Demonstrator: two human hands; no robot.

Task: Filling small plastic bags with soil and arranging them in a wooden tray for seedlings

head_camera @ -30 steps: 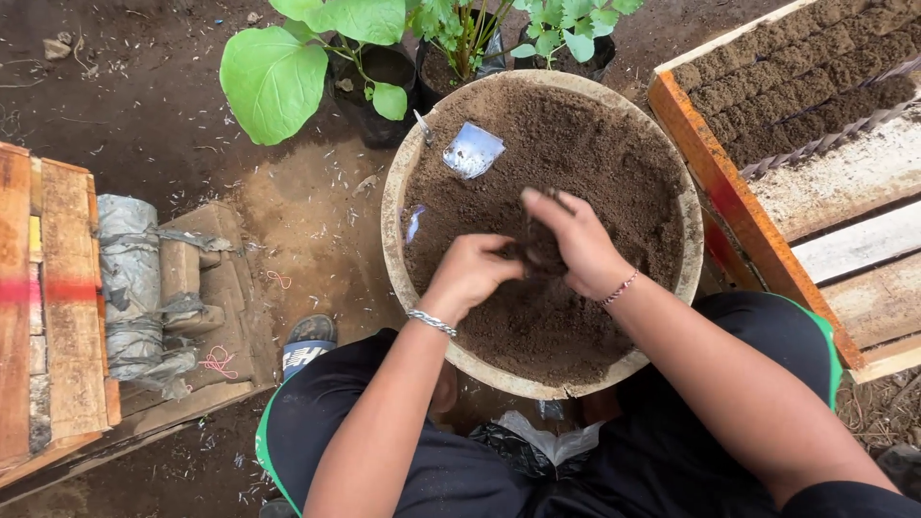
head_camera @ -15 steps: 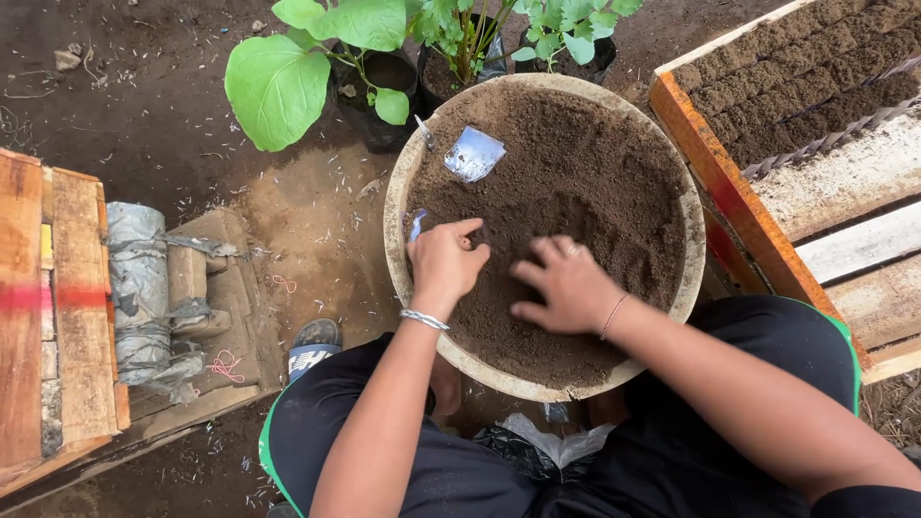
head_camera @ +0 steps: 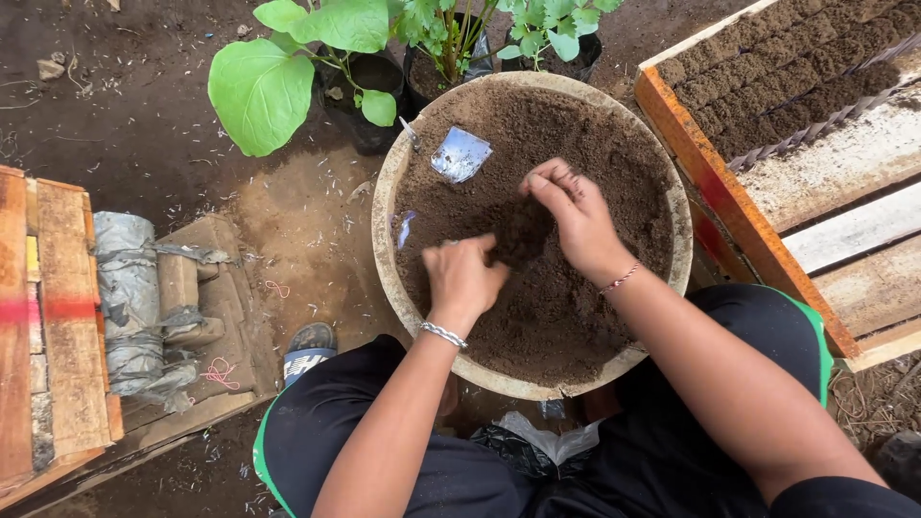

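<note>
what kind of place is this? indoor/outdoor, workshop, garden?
Most likely an outdoor plant nursery or garden work spot. Bare dirt ground, young plants in black pots, and a wooden crate packed with rows of soil. Both hands, left hand and right hand, dig in a round basin of soil.

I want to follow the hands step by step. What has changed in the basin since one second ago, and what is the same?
The right hand lay flat on the soil half a second ago; now it is raised with fingers pinched, further toward the far rim. The left hand is curled closed on the soil, nearer the middle than before. Whether either holds soil cannot be told. The basin, the silver packet and the plants stayed put.
</note>
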